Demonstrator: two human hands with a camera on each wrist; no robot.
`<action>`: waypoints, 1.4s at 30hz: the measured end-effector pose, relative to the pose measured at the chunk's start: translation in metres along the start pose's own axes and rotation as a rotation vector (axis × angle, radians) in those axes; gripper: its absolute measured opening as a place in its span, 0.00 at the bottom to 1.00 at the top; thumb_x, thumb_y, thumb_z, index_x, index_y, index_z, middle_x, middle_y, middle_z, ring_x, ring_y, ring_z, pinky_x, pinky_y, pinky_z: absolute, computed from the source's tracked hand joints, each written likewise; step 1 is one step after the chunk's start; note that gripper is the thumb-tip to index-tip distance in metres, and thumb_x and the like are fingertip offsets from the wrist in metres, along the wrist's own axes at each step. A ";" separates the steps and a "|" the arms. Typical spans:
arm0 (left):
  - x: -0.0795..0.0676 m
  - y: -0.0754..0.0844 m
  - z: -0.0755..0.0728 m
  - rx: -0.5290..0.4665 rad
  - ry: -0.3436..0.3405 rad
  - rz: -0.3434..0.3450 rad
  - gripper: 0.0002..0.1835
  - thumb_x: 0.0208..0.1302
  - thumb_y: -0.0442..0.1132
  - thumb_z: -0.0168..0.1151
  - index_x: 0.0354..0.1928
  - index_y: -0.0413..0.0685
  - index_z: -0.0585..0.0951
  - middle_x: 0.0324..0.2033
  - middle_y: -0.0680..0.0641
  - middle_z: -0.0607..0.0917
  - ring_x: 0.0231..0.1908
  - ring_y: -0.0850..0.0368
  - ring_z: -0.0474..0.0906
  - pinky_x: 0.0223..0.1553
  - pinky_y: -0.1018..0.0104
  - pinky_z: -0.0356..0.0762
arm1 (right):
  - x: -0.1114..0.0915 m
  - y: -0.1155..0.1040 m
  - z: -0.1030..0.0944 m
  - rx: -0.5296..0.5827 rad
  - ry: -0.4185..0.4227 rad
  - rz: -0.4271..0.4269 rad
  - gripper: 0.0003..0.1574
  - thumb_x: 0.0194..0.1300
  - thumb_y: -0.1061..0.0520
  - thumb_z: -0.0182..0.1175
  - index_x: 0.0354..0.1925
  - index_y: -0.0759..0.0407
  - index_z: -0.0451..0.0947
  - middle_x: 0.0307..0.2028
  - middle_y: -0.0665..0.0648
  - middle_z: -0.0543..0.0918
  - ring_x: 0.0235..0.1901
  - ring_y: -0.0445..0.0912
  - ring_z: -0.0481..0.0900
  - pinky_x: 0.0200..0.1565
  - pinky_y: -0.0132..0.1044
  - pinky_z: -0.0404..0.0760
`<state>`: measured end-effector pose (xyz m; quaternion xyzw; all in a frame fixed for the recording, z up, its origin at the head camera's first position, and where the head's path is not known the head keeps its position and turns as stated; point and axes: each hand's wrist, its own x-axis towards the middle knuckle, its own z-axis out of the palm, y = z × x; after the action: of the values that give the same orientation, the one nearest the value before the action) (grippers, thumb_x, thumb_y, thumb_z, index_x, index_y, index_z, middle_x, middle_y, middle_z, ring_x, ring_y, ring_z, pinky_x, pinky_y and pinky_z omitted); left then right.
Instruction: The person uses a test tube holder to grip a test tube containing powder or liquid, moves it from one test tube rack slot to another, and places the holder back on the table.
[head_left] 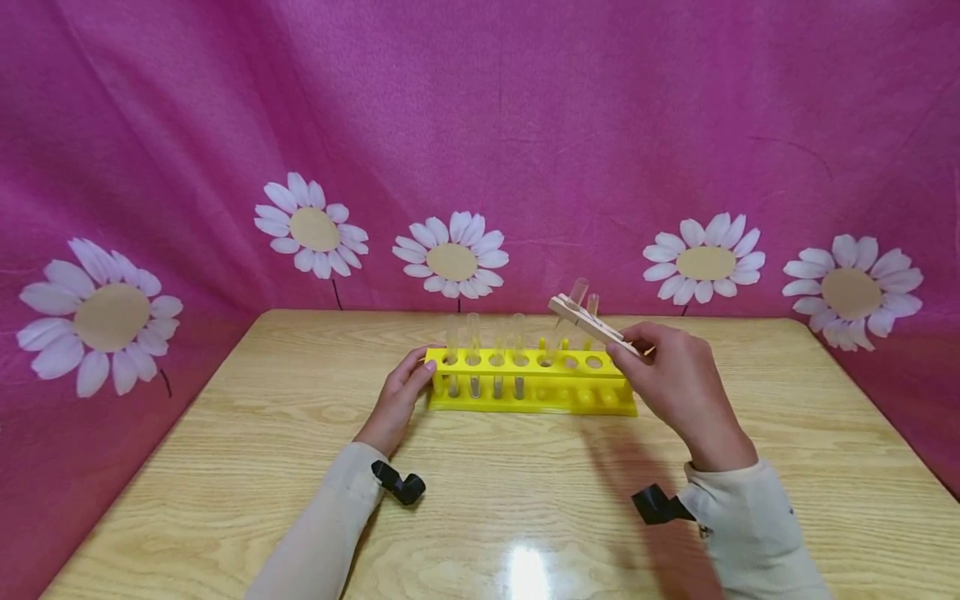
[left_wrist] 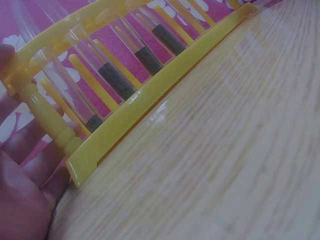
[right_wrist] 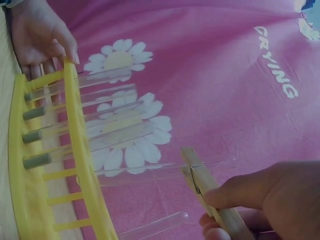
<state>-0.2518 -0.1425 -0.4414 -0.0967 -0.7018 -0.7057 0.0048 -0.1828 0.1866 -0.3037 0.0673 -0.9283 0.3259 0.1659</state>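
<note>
A person's left hand (head_left: 396, 398) holds the left end of a yellow rack (head_left: 532, 406) on a wood-grain counter (head_left: 480, 525), thumb on the top board and the other fingers behind the end post. Opposite, the right hand (head_left: 686, 383) pinches a wooden clip (head_left: 591, 322) between thumb and fingers; the clip, reaching ahead and to the left of those fingers, grips a tilted, clear test tube (right_wrist: 220, 159). The tube's lower end is at the top board; whether it has entered a hole cannot be told. Just right of the left fingers, four tubes (head_left: 519, 340) stand in a row, dark grey contents (left_wrist: 116, 81) at their bottoms at differing heights. Another clear tube (right_wrist: 160, 226) rises above the rack, near the right fingers. Beyond both hands is a pink cloth (head_left: 525, 150) with white daisies (head_left: 452, 261). Black devices (head_left: 656, 506) sit on pale sleeves (head_left: 757, 525), just behind each hand
</note>
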 end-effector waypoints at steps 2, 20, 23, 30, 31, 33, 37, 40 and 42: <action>0.000 0.000 0.000 0.000 0.000 0.001 0.26 0.73 0.50 0.52 0.66 0.45 0.69 0.60 0.47 0.74 0.59 0.55 0.70 0.66 0.58 0.60 | 0.000 0.000 -0.001 0.001 0.014 0.001 0.15 0.63 0.53 0.65 0.43 0.63 0.84 0.28 0.58 0.82 0.26 0.50 0.72 0.22 0.38 0.71; -0.001 0.000 0.000 -0.016 -0.003 0.008 0.23 0.72 0.50 0.52 0.64 0.48 0.72 0.60 0.46 0.74 0.59 0.53 0.70 0.65 0.56 0.62 | -0.003 0.001 -0.016 -0.027 0.073 0.035 0.19 0.65 0.51 0.63 0.47 0.63 0.82 0.30 0.60 0.82 0.27 0.51 0.73 0.22 0.37 0.73; -0.001 0.000 0.000 -0.020 -0.003 0.011 0.22 0.72 0.51 0.52 0.63 0.50 0.72 0.59 0.46 0.74 0.59 0.53 0.70 0.65 0.56 0.63 | -0.003 0.002 -0.019 -0.029 0.071 0.044 0.19 0.65 0.51 0.62 0.47 0.63 0.82 0.30 0.60 0.82 0.27 0.52 0.73 0.22 0.37 0.73; 0.000 0.000 0.001 -0.024 -0.004 0.011 0.21 0.72 0.50 0.52 0.62 0.51 0.73 0.59 0.46 0.74 0.59 0.53 0.70 0.65 0.56 0.63 | -0.002 0.006 -0.021 -0.039 0.052 0.037 0.18 0.64 0.51 0.63 0.45 0.63 0.83 0.30 0.60 0.82 0.28 0.52 0.73 0.22 0.37 0.73; 0.000 -0.001 0.000 -0.024 -0.004 0.012 0.21 0.72 0.50 0.52 0.62 0.50 0.73 0.59 0.46 0.74 0.59 0.53 0.70 0.65 0.56 0.63 | -0.002 0.006 -0.022 -0.039 0.045 0.040 0.17 0.64 0.51 0.63 0.44 0.63 0.83 0.30 0.60 0.82 0.28 0.52 0.73 0.22 0.37 0.73; 0.000 -0.001 0.000 -0.024 -0.004 0.010 0.21 0.72 0.50 0.52 0.62 0.50 0.73 0.59 0.46 0.74 0.59 0.53 0.70 0.65 0.56 0.63 | -0.002 0.007 -0.022 -0.037 0.025 0.047 0.18 0.64 0.51 0.64 0.44 0.63 0.82 0.30 0.60 0.81 0.29 0.52 0.73 0.22 0.37 0.72; 0.000 -0.001 0.000 -0.016 -0.005 0.008 0.24 0.72 0.51 0.52 0.64 0.47 0.71 0.60 0.46 0.74 0.59 0.53 0.69 0.65 0.55 0.62 | -0.002 0.007 -0.021 -0.047 -0.013 0.060 0.17 0.64 0.51 0.64 0.44 0.63 0.82 0.31 0.61 0.81 0.29 0.52 0.72 0.21 0.37 0.72; 0.000 0.000 0.000 -0.009 -0.007 0.009 0.26 0.72 0.51 0.52 0.65 0.45 0.70 0.60 0.46 0.73 0.60 0.53 0.69 0.66 0.55 0.62 | -0.001 0.008 -0.021 -0.059 -0.039 0.065 0.17 0.64 0.51 0.64 0.43 0.63 0.82 0.31 0.60 0.80 0.28 0.52 0.71 0.21 0.37 0.71; 0.000 0.001 0.000 -0.007 -0.008 0.008 0.26 0.72 0.51 0.52 0.65 0.45 0.70 0.60 0.46 0.73 0.60 0.52 0.69 0.66 0.55 0.61 | -0.001 0.008 -0.020 -0.067 -0.057 0.068 0.17 0.64 0.51 0.64 0.43 0.63 0.82 0.30 0.60 0.80 0.28 0.52 0.70 0.21 0.37 0.71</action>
<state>-0.2511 -0.1421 -0.4407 -0.1024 -0.6988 -0.7079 0.0043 -0.1783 0.2054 -0.2939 0.0392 -0.9448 0.2981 0.1301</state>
